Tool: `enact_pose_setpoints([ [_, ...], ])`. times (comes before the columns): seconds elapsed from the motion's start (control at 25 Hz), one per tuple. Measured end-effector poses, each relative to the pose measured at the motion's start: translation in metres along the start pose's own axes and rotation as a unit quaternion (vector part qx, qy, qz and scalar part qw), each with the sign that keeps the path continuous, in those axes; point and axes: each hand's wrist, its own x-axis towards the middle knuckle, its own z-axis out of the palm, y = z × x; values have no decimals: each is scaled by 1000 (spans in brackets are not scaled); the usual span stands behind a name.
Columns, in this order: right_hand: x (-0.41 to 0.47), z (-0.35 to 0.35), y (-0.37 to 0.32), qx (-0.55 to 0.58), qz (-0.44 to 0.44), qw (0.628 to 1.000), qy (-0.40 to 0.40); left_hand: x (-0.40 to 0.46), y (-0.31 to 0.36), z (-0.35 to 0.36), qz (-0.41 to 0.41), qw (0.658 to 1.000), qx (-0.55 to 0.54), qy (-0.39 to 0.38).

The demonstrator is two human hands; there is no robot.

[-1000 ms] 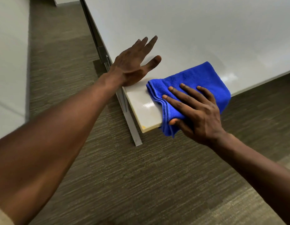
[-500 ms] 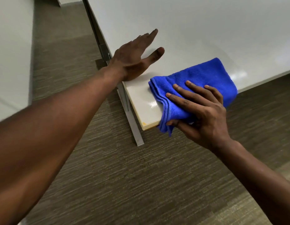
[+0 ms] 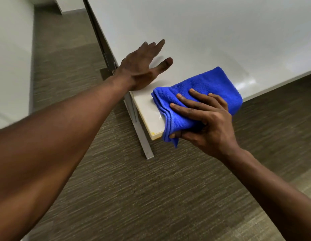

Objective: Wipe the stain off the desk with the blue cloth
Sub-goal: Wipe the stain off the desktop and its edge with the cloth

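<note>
Two bare hands: left hand point(image 3: 140, 70) flat, fingers spread, on smooth pale desk point(image 3: 212, 35); right hand point(image 3: 206, 121) gripping folded, nubby blue cloth point(image 3: 203, 87).

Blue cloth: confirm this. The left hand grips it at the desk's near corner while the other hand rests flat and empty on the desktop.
Wrong hand. In the head view the right hand grips the blue cloth at the near corner of the desk, thumb under the hanging edge; the left hand is the one resting flat and empty on the desktop.
</note>
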Motion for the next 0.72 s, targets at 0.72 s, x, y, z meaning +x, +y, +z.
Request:
enact_pose_setpoints([
  [0.72,3,-12,4,58,28,996,-63,3,-1,-4,3,999,33,-1],
])
